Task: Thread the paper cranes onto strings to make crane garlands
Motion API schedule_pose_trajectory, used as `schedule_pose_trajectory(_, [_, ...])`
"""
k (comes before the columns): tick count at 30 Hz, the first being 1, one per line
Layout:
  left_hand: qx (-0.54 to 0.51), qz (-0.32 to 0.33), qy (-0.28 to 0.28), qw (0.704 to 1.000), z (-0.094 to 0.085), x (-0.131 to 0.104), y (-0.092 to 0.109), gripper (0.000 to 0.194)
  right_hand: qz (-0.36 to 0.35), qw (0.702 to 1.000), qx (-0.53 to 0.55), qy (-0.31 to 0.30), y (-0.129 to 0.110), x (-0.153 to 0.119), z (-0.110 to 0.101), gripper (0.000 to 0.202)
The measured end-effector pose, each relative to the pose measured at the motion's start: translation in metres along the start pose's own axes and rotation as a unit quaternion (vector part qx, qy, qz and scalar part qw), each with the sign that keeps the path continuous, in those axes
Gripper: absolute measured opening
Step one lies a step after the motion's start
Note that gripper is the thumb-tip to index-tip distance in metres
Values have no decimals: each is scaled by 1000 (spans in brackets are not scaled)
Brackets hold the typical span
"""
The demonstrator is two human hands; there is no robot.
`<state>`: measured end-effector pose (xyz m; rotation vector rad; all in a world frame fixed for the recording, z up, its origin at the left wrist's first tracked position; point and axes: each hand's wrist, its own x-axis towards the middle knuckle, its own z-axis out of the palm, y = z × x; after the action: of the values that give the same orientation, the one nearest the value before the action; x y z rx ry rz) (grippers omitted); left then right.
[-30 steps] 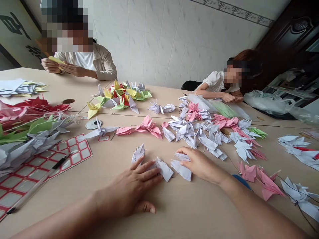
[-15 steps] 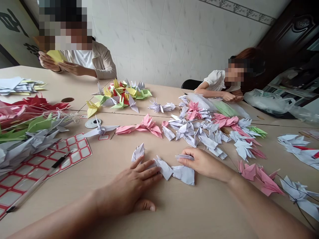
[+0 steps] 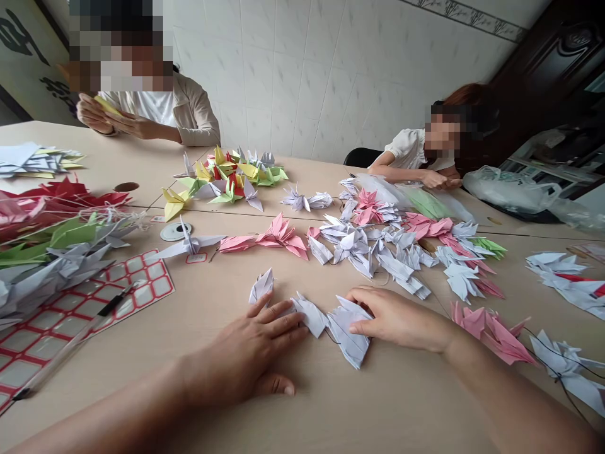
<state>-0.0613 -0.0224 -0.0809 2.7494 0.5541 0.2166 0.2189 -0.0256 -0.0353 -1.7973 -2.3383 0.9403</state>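
Observation:
My left hand (image 3: 258, 353) lies flat with fingers spread, its fingertips over part of a row of folded white paper cranes. From under those fingers a white crane (image 3: 309, 315) sticks out to the right, and another folded white piece (image 3: 261, 287) rises just beyond the fingertips. My right hand (image 3: 397, 318) grips a white paper crane (image 3: 348, 337) at the row's right end, thumb on its face and fingers curled behind. A short bit of dark string shows by this crane. What lies under my left palm is hidden.
White and pink cranes (image 3: 352, 249) are heaped ahead right; colourful cranes (image 3: 229, 173) lie farther back. Strung cranes (image 3: 70, 265), a label sheet (image 3: 142, 277) and a pen (image 3: 111, 306) are at left. Two people (image 3: 193, 107) (image 3: 409, 151) sit across the table.
My right hand has shifted its grip on the end crane, whose wing now spreads upright and tilts lower toward me. My left hand stays put. The left co-worker's yellow paper has turned narrower.

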Motion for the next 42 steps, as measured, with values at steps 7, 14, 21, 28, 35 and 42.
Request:
schedule_pose_trajectory(7, [2, -1, -7, 1000, -1, 0, 0, 72, 25, 983, -143, 112, -10, -13, 31, 17])
schedule_pose_trajectory(14, [2, -4, -13, 1000, -2, 2, 2, 72, -5, 990, -91, 110, -4, -23, 55, 26])
schedule_pose_trajectory(21, [8, -7, -18, 1000, -1, 2, 1, 72, 44, 996, 69, -22, 8, -41, 24, 52])
schedule_pose_trajectory(28, [2, -4, -8, 1000, -1, 1, 1, 73, 24, 996, 90, 7, 9, -31, 21, 43])
schedule_pose_trajectory(35, [-6, -7, -3, 1000, -1, 1, 2, 71, 94, 991, 77, 48, 2, -16, 40, 31])
schedule_pose_trajectory(42, [-5, -10, -18, 1000, -3, 1, 3, 72, 95, 990, 73, 72, -10, -24, 41, 10])
